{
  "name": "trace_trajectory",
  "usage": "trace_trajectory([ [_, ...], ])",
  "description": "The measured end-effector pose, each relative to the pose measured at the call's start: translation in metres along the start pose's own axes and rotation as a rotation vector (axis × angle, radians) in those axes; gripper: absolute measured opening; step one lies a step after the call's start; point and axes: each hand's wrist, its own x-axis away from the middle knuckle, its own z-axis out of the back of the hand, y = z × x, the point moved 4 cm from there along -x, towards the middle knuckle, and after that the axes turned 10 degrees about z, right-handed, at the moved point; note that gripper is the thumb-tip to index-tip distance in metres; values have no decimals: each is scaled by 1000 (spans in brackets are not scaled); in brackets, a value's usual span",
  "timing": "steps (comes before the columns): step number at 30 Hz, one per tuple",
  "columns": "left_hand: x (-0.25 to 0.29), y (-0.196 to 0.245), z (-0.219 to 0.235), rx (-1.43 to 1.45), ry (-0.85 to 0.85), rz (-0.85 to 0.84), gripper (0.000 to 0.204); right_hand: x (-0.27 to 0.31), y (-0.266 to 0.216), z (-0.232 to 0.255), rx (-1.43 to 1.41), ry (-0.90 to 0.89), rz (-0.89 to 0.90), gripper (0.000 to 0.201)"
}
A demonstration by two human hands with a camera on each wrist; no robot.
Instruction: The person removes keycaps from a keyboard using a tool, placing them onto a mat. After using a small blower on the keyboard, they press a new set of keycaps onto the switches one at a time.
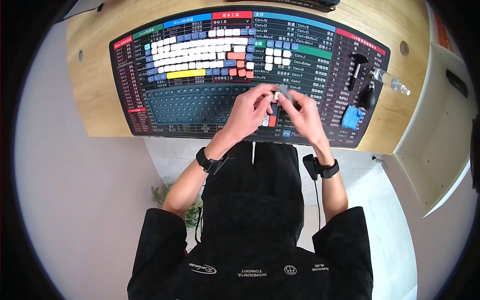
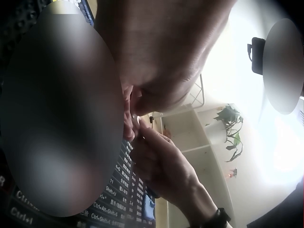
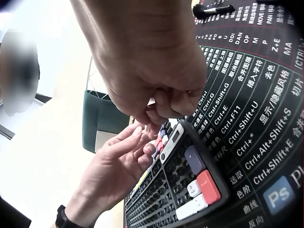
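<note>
Both hands meet above the right part of the dark keyboard (image 1: 192, 105). The left hand (image 1: 250, 112) pinches a small white keycap (image 1: 277, 96) in its fingertips. Opposite it, the right hand (image 1: 302, 112) has a thin grey piece (image 1: 284, 89) in its fingers, against the keycap; what the piece is, I cannot tell. In the right wrist view the right hand (image 3: 152, 80) hides most of the keycap, and the left hand (image 3: 111, 166) comes from below. Red (image 3: 208, 187), purple and white keycaps sit at the keyboard's end; other switches are bare.
Loose keycaps lie in rows on the printed mat (image 1: 320, 75) behind the keyboard, a yellow one (image 1: 186, 74) among them. At the right are a black brush (image 1: 358, 62), a clear bottle (image 1: 392, 81), a black air blower (image 1: 369, 98) and a blue cloth (image 1: 353, 117).
</note>
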Motion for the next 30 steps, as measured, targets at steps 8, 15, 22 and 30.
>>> trace_trajectory([
  [8, 7, -12, 19, -88, 174, 23, 25, -47, 20, 15, 327, 82, 41, 30],
  [15, 15, -19, 20, -146, 186, 28, 23, -50, 16, 9, 484, 111, -12, 31],
  [22, 26, -30, 20, -212, 204, 28, 22, -55, 11, 8, 504, 103, -79, 35],
  [30, 37, -36, 20, -232, 219, 8, 24, -61, 12, -3, 451, 137, -99, 38],
])
